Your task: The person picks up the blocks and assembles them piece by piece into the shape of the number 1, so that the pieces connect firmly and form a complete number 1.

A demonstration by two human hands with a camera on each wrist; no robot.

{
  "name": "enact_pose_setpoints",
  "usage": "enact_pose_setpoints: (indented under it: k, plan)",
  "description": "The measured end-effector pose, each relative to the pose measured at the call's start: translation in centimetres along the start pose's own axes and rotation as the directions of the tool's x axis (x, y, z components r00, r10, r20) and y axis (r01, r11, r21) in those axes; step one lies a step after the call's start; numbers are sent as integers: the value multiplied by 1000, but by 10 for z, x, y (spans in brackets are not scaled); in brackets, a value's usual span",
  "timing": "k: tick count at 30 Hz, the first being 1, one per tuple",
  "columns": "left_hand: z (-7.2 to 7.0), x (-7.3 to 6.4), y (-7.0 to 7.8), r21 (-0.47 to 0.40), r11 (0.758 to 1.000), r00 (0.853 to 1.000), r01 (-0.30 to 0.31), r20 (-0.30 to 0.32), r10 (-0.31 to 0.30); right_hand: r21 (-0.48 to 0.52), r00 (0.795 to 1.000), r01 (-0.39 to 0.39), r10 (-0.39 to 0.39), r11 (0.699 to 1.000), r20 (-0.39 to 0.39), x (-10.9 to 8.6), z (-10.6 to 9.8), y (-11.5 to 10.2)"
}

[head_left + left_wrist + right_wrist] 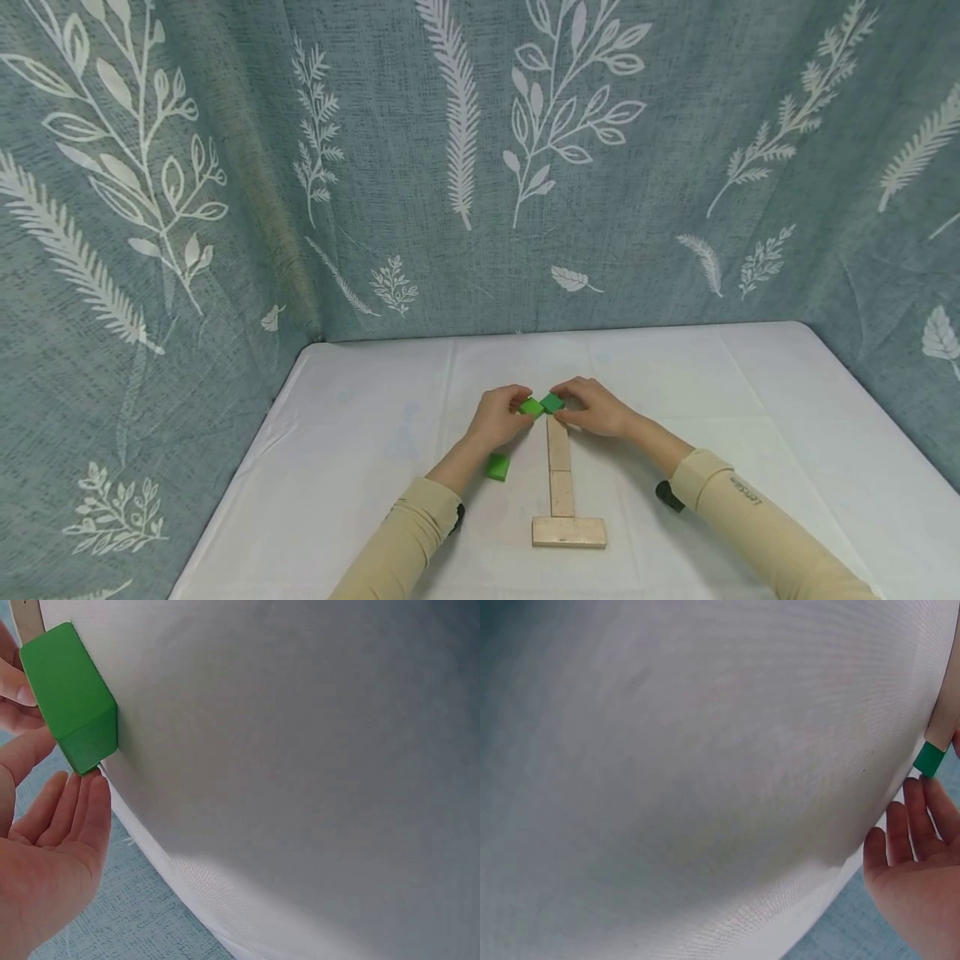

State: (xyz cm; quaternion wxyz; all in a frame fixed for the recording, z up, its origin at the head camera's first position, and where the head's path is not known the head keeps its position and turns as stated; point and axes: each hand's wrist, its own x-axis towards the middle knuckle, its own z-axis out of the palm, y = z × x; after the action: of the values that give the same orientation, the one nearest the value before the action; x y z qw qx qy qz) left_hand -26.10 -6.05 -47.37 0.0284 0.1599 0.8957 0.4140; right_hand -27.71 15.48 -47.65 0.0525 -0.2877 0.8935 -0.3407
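My left hand (pixel 501 415) pinches a light green block (pixel 532 407) between thumb and fingers. Just to its right, my right hand (pixel 597 407) holds a dark green block (pixel 552 403) the same way. The two blocks meet or nearly meet at the far end of a line of wooden blocks (pixel 558 443). In the right wrist view, the fingertips touch the dark green block (pixel 929 759) beside a wooden block (pixel 946 712). A green block (pixel 67 690) hides the left fingertips in the left wrist view.
Another green block (pixel 497 467) lies on the white-covered table (pixel 390 417), beside the left forearm. A wooden block (pixel 568 532) lies crosswise at the near end of the line. Patterned curtains (pixel 480 167) hang behind and at both sides.
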Motion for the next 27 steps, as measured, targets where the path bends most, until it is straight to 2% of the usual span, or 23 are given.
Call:
enact_pose_setpoints:
  k: [15,27]
  plan:
    - [-6,-3,0,-12,1000,1000,21,-13,-21,-1,1000,4,-4,1000,1,0,-2,1]
    - [-13,-15,-3,-170,978,990,117,-63,-129,2,1000,-2,2,1000,12,0,-1,1]
